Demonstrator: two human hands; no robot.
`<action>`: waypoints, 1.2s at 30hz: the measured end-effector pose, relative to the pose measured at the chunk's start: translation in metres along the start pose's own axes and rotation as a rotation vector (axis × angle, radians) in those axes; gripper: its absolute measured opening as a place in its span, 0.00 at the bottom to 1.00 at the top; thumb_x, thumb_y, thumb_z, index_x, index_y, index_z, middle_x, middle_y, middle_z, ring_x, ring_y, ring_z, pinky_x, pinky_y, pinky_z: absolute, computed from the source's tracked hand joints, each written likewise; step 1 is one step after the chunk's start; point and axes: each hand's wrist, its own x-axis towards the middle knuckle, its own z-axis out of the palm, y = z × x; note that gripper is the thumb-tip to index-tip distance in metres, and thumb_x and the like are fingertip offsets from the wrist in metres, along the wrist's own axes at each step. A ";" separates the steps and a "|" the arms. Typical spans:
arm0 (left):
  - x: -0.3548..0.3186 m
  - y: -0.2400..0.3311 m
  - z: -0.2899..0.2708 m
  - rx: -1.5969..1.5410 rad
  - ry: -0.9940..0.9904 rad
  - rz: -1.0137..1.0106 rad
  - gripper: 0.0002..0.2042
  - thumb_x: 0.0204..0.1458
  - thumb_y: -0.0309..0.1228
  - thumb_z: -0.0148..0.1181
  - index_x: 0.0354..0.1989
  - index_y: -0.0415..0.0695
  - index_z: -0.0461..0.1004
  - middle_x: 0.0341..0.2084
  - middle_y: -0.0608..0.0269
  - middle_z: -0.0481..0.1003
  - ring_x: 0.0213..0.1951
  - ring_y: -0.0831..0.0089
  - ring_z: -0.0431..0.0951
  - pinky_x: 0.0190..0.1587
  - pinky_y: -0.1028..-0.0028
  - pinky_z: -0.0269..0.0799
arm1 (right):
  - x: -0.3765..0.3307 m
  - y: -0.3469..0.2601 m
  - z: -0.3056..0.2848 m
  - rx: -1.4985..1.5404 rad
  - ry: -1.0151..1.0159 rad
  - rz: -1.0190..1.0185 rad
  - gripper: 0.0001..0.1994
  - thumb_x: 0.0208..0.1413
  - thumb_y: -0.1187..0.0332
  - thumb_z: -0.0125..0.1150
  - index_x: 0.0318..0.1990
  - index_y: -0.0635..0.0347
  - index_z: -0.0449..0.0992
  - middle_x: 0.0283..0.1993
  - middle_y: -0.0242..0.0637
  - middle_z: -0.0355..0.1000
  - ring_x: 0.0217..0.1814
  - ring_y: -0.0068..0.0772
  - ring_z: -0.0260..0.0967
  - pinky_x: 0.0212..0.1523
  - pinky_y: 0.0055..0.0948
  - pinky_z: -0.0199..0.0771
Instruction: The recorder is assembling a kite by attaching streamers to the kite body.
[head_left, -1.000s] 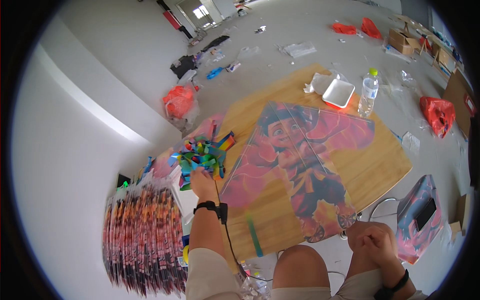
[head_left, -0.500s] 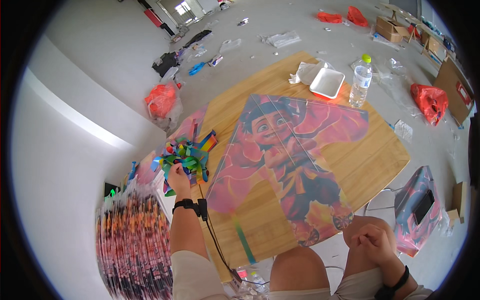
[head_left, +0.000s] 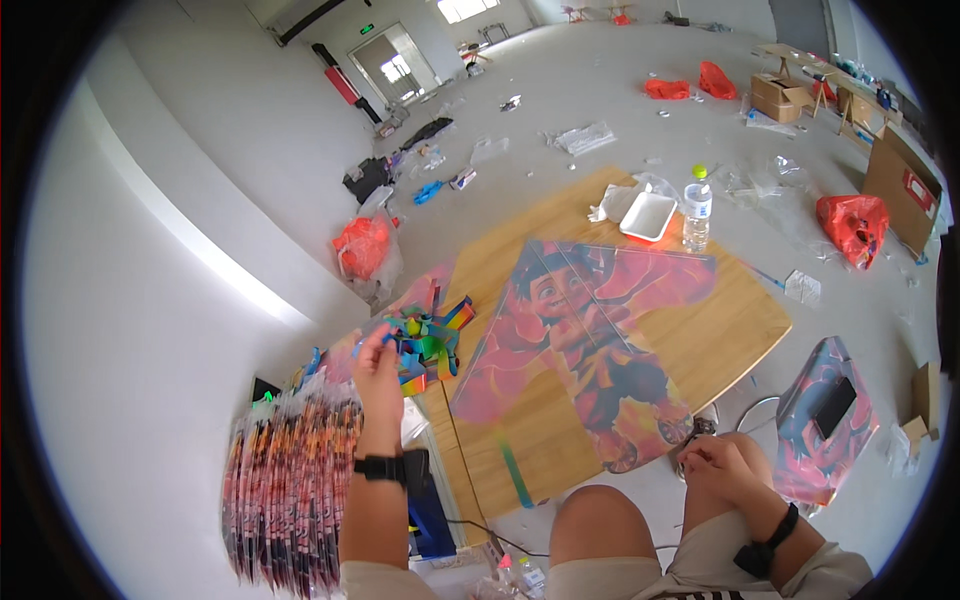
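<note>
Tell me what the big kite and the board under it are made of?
The kite looks like thin printed plastic film or light fabric: it lies flat, smooth and slightly see-through at the edges. The board under it looks like pale wood, with straight grain lines and a matte finish.

One kite (head_left: 590, 340) on the table (head_left: 720, 330), one water bottle (head_left: 697, 210) far right, one white tray (head_left: 648, 215) beside it, four red bags on the floor, one pile of rainbow tails (head_left: 428, 340) left, two hands.
</note>
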 end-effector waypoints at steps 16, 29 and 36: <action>-0.394 0.172 0.110 0.518 -0.503 0.538 0.20 0.48 0.19 0.67 0.50 0.51 0.82 0.43 0.63 0.78 0.39 0.59 0.78 0.44 0.63 0.75 | -0.074 -0.119 0.085 0.545 -0.518 0.097 0.14 0.66 0.69 0.65 0.56 0.62 0.77 0.48 0.34 0.77 0.47 0.23 0.75 0.47 0.23 0.77; -0.447 0.142 0.079 -0.140 -0.421 -0.075 0.12 0.65 0.29 0.60 0.54 0.39 0.74 0.49 0.59 0.77 0.48 0.67 0.79 0.53 0.66 0.74 | -0.142 -0.155 0.097 0.620 -0.417 -0.234 0.06 0.66 0.80 0.58 0.47 0.60 0.72 0.48 0.36 0.73 0.53 0.31 0.76 0.52 0.33 0.81; -0.427 0.176 0.092 -0.666 -0.342 -0.437 0.11 0.68 0.29 0.56 0.52 0.35 0.75 0.48 0.60 0.77 0.50 0.73 0.76 0.54 0.71 0.71 | -0.156 -0.144 0.089 0.395 -0.378 -0.314 0.06 0.65 0.81 0.60 0.47 0.62 0.73 0.50 0.33 0.75 0.52 0.23 0.76 0.54 0.27 0.78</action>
